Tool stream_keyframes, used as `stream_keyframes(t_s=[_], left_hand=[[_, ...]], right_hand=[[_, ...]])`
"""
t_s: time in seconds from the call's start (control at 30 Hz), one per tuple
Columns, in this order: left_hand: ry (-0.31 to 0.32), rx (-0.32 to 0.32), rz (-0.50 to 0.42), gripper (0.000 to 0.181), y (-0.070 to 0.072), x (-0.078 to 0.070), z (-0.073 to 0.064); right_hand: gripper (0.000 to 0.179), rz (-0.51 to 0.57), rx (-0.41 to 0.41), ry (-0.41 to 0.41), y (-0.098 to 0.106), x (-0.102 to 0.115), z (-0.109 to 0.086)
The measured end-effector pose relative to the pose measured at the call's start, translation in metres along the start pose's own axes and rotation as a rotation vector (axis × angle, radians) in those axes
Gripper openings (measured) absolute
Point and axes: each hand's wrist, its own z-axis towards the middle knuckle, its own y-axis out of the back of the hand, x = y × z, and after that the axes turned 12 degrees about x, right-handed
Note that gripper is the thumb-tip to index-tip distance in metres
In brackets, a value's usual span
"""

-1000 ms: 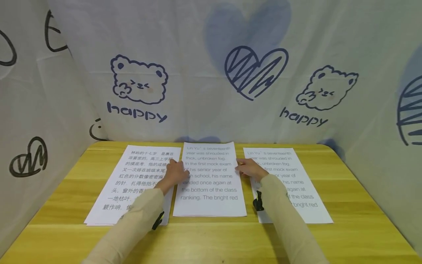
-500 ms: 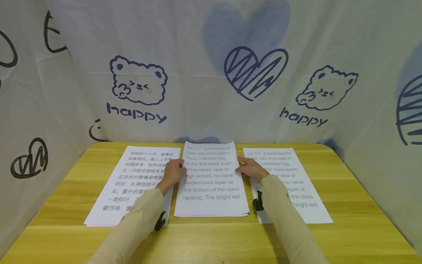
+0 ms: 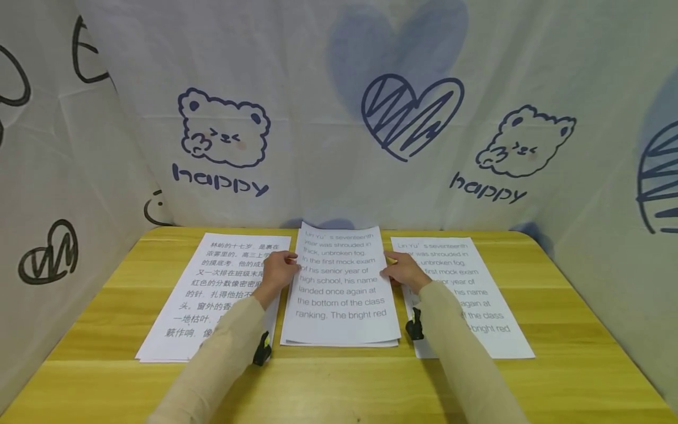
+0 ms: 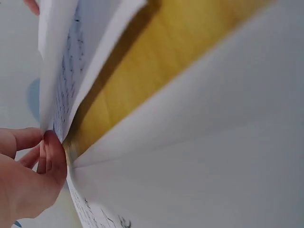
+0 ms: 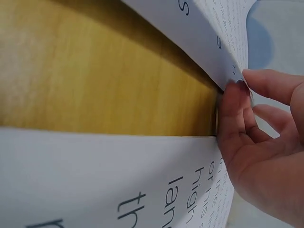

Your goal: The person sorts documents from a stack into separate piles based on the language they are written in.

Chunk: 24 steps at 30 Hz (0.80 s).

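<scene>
A white sheet of paper [image 3: 341, 288] printed in large English text is raised a little, tilted up over another printed sheet [image 4: 64, 90] whose edge shows under it. My left hand [image 3: 279, 272] pinches its left edge between thumb and fingers, seen closely in the left wrist view. At the opposite edge my right hand [image 3: 405, 271] pinches the paper at about the same height; in the right wrist view the thumb [image 5: 270, 84] lies on the printed face. The lifted sheet's top end curls slightly and its lower edge bows up from the one below.
Paper with Chinese text [image 3: 175, 306] lies on the left under my left forearm, more than one sheet by its doubled edge. Another English sheet [image 3: 498, 338] lies on the right, partly under my right sleeve. The wooden table [image 3: 328, 383] meets a printed cloth backdrop [image 3: 318, 176].
My left fingers have drawn back from the text to the left edge. The top sheet has risen and shifted slightly right, uncovering the edge of the one beneath.
</scene>
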Motion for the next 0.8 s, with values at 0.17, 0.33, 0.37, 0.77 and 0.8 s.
stream_keyframes(t_s=[0.17,0.33,0.37,0.77,0.8], left_hand=[[0.042,0.047,-0.117,0.041,0.002,0.004,0.002],[0.043,0.094,-0.211,0.046,0.008,0.006,-0.001],[0.046,0.101,-0.225,0.047,0.009,0.007,-0.001],[0.045,0.116,-0.354,0.048,0.02,0.014,-0.005],[0.042,0.118,-0.372,0.048,0.021,0.015,-0.006]], right_hand=[[0.062,0.035,0.024,-0.018,0.003,-0.001,-0.001],[0.06,0.079,0.062,0.001,0.006,-0.003,-0.002],[0.059,0.083,0.063,0.006,0.006,-0.004,-0.002],[0.057,0.14,0.014,0.033,0.003,-0.002,-0.01],[0.057,0.148,0.011,0.039,0.003,-0.001,-0.011]])
